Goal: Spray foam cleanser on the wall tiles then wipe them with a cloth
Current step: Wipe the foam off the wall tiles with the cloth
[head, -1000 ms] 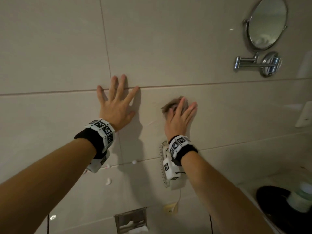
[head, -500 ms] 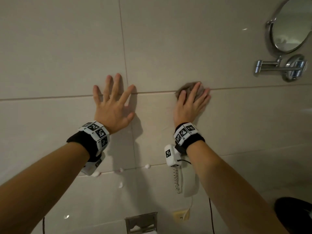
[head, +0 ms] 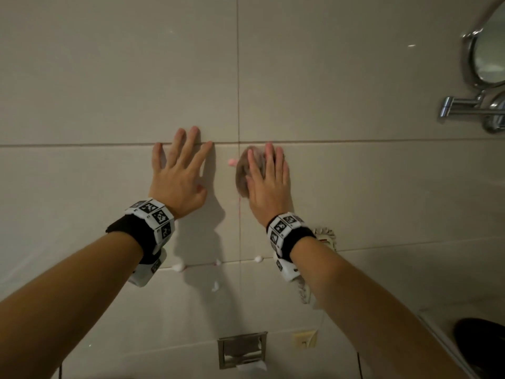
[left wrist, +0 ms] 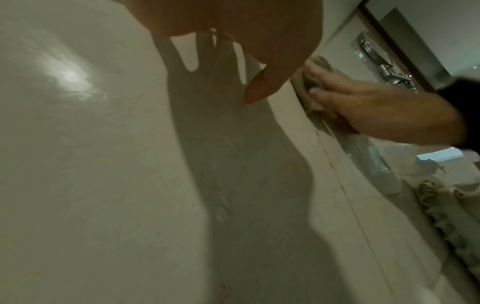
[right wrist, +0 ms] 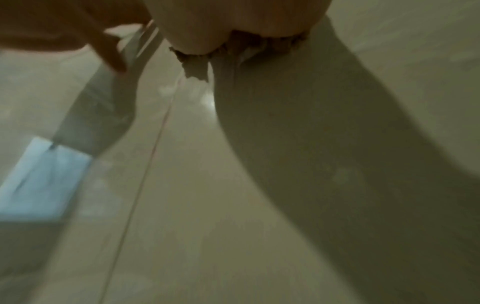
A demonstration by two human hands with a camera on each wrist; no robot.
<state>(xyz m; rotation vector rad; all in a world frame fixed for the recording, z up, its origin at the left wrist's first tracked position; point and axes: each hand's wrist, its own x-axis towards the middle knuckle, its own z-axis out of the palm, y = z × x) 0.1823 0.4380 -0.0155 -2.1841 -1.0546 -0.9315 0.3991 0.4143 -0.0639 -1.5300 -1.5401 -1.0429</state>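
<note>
My right hand (head: pixel 269 181) presses a small grey-brown cloth (head: pixel 247 173) flat against the beige wall tiles (head: pixel 355 187) with straight fingers, just below a horizontal grout line. The cloth (left wrist: pixel 309 94) shows under that hand (left wrist: pixel 369 115) in the left wrist view, and its frayed edge (right wrist: pixel 197 59) in the right wrist view. My left hand (head: pixel 177 170) lies flat on the tiles with fingers spread, a little to the left of the cloth. A pinkish foam blob (head: pixel 232 161) sits by the cloth, and white foam dots (head: pixel 179 267) cling along the lower grout line.
A round chrome mirror (head: pixel 489 50) on a swing arm (head: pixel 464 105) hangs at the upper right. A wall phone with coiled cord (head: pixel 325 236) sits under my right wrist. Below are a metal tissue holder (head: pixel 241 348), a socket (head: pixel 304 340) and a dark basin (head: pixel 481 348).
My right hand has slid the cloth up and then to the left, toward the vertical grout line. The left hand stays flat on the wall.
</note>
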